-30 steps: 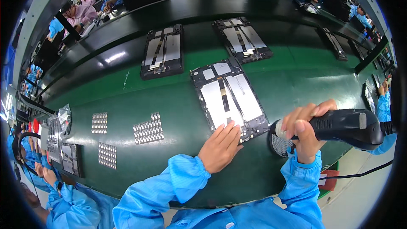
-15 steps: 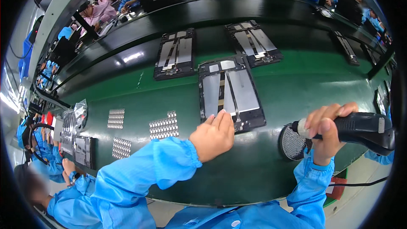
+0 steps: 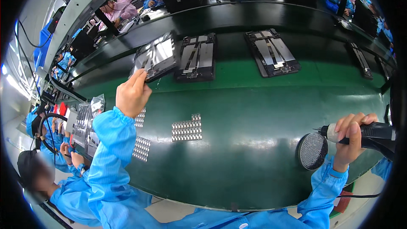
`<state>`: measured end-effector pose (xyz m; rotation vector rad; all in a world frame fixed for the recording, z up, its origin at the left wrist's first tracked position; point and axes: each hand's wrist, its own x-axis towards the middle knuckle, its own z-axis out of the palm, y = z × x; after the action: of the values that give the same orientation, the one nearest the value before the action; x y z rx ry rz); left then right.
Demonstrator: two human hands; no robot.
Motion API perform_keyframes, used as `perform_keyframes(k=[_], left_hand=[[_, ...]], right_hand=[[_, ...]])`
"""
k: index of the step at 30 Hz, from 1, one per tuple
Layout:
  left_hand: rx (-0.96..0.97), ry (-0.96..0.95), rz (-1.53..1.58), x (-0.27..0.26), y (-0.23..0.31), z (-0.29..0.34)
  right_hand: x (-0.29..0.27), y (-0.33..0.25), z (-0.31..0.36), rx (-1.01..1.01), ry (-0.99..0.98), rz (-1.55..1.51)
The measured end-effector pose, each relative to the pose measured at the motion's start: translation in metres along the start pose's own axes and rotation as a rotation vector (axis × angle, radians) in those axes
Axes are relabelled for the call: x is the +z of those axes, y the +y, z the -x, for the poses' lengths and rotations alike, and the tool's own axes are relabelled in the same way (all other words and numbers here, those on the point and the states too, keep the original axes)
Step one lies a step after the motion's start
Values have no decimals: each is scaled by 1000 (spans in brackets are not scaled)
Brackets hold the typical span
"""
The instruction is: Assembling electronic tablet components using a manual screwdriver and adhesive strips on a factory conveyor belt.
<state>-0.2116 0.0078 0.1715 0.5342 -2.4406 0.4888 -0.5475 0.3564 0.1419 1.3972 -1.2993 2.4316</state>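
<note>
- Left hand (image 3: 132, 96): closed on the near edge of a tablet (image 3: 155, 57), upper left of the frame; an edge hold probably keeps fingers off its open insides.
- That tablet is tilted and blurred; whether it touches the bench (image 3: 246, 174) I cannot tell.
- Right hand (image 3: 351, 144): wrapped round a black driver (image 3: 379, 132), far right, its thin tip pointing left, likely so the tool stays ready.
- Mesh dish (image 3: 313, 152): lower right, just beside the tip, seemingly for easy reach; contact is unclear.
- Two open tablets lie apart at upper centre (image 3: 197, 57) and upper right of centre (image 3: 272, 53), insides up, presumably for access.
- Part sheets (image 3: 187, 130) lie flat left of centre, perhaps spread for easy picking.
</note>
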Motion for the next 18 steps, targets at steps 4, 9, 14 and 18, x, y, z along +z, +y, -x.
perform_keyframes(k=[4, 9, 14, 18], left_hand=[[-26, -122, -87, 42, -63, 27], [-156, -534, -425, 92, -130, 47], [-122, -685, -161, 110, -29, -14], [141, -590, -82, 150, 6, -30]], right_hand=[[-3, -3, -4, -42, -9, 16], [-9, -8, -5, -51, -11, 11], [-21, -15, -6, -57, -27, 21], [-26, -19, -10, -82, -29, 43]])
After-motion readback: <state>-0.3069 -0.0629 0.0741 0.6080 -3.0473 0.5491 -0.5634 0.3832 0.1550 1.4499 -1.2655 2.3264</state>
